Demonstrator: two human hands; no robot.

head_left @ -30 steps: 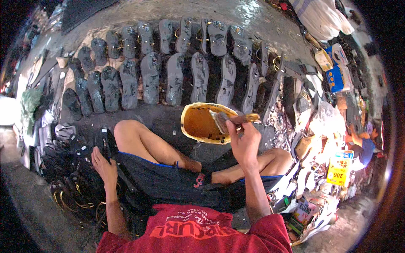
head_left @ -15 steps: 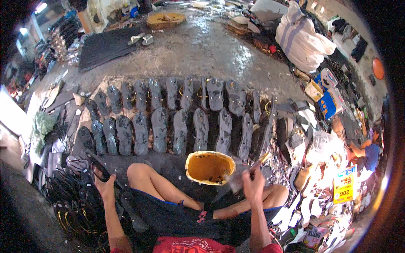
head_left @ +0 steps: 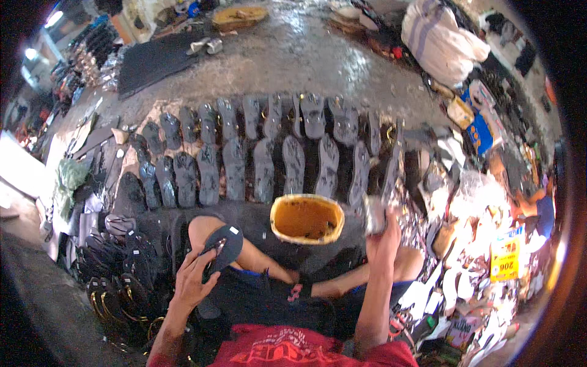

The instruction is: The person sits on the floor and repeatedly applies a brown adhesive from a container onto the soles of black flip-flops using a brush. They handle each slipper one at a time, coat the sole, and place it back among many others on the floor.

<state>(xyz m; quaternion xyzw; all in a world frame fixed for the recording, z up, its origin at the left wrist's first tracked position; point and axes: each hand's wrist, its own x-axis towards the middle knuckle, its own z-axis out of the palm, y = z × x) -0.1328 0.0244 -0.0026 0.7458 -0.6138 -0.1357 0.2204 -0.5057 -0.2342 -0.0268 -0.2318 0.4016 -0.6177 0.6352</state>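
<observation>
Over my left shin I hold a black sandal (head_left: 228,246) with a small white sticker at its rounded end. My left hand (head_left: 194,278) is closed round its middle, fingers across the strap area. To the right of an orange-yellow tub (head_left: 275,229) with dark specks inside, my right hand (head_left: 384,237) grips what looks like a flat, wide brush (head_left: 374,215). Its pale grey end points up and away from me; its handle is mostly hidden by the hand. Beyond the tub, dark sandal soles (head_left: 234,168) lie in two rows, several with shiny wet-looking patches.
Black sandals (head_left: 125,296) are piled left of my left leg. Scraps and plastic (head_left: 471,293) crowd my right side, with a yellow sign (head_left: 505,260) among them. A white sack (head_left: 443,46) stands at the far right; a dark mat (head_left: 159,64) lies far left.
My left hand has brought the sandal rightward from beside my knee to over my shin. My right hand has moved up and right, and the brush end has swung from beside the tub to point upward.
</observation>
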